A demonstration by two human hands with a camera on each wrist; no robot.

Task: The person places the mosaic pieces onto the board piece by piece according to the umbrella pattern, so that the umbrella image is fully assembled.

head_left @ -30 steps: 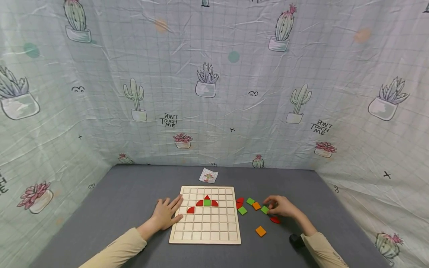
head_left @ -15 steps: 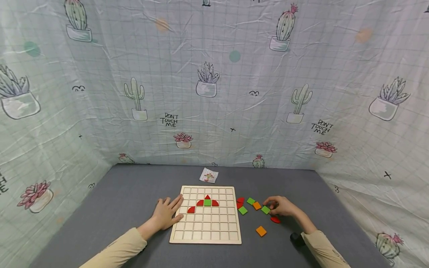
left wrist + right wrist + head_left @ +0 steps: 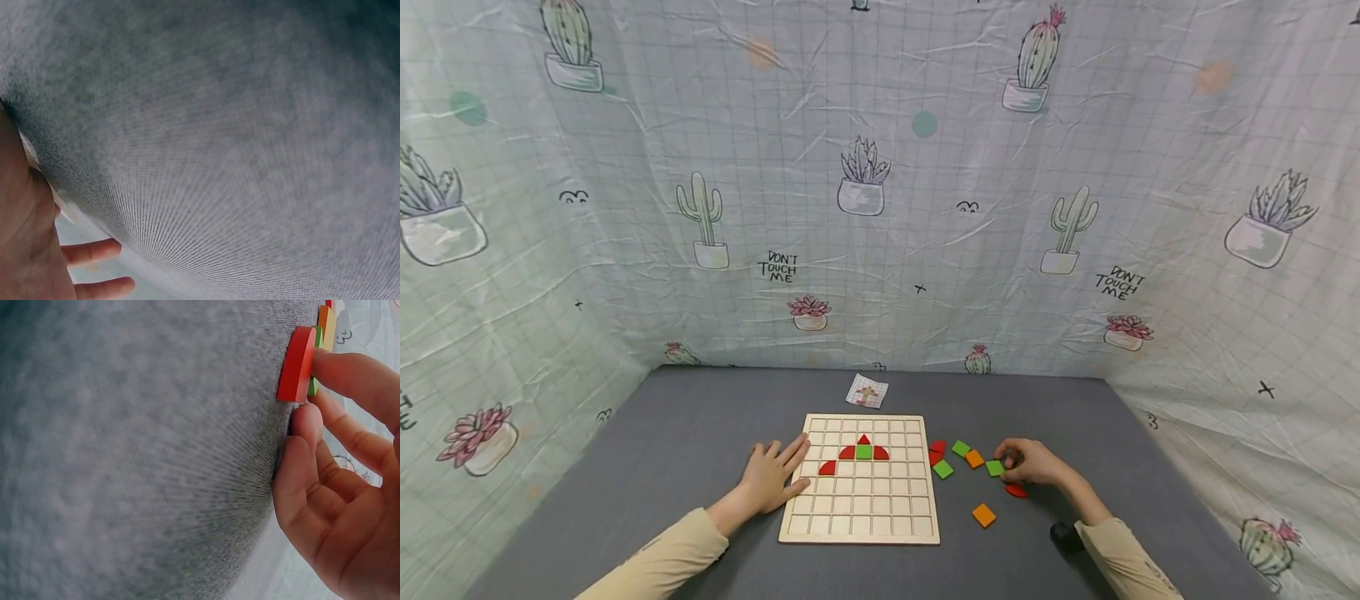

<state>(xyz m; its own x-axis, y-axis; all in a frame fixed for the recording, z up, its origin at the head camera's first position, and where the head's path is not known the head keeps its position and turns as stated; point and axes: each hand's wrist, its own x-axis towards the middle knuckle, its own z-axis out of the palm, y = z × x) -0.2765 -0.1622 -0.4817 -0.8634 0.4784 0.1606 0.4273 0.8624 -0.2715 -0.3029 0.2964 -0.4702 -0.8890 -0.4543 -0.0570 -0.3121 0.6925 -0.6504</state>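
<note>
The right hand (image 3: 1030, 462) has curled tighter over the green tile (image 3: 995, 468), fingertips now pinching it on the mat, red piece (image 3: 1016, 491) just beside; pickup seems begun. Left hand (image 3: 771, 477) stays flat, fingers spread, on the board (image 3: 861, 510)

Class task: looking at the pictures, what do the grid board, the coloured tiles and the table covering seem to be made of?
Grid board: pale unpainted wood, likely plywood, with dark-lined cells.
Coloured tiles, such as the red piece: probably painted wood or plastic; thick, smooth, matte.
Table covering: grey woven or felt-like fabric; a fine weave shows up close.
</note>
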